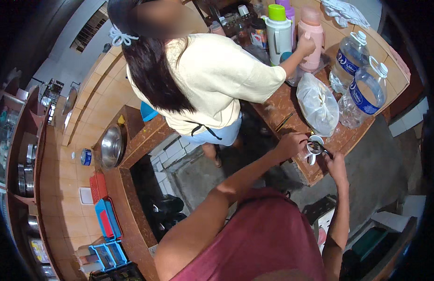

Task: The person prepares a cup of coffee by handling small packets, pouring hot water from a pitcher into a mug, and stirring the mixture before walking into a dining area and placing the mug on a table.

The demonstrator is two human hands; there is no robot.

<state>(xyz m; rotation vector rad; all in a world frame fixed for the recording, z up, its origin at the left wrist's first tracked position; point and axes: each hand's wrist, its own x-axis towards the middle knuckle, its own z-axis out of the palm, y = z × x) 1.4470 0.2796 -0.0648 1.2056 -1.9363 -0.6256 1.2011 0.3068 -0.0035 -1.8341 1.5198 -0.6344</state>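
Observation:
Both my hands are over the near end of a brown tiled counter, at two white mugs. My left hand (290,144) is at the left side of the mugs, its fingers pinched on what looks like a thin utensil handle. My right hand (336,168) grips the dark handle of a spoon (314,146), whose bowl is over the mugs. The nearer white mug (311,157) has its handle towards me; the farther mug (317,139) stands against a knotted clear plastic bag (319,105). What is inside the mugs is hard to make out.
Beyond the bag stand two large water bottles (367,92), a white thermos with green lid (278,35) and a pink thermos (310,42). Another person (217,73) stands at the counter, one hand on the pink thermos handle. Thin sticks (284,122) lie left of the bag.

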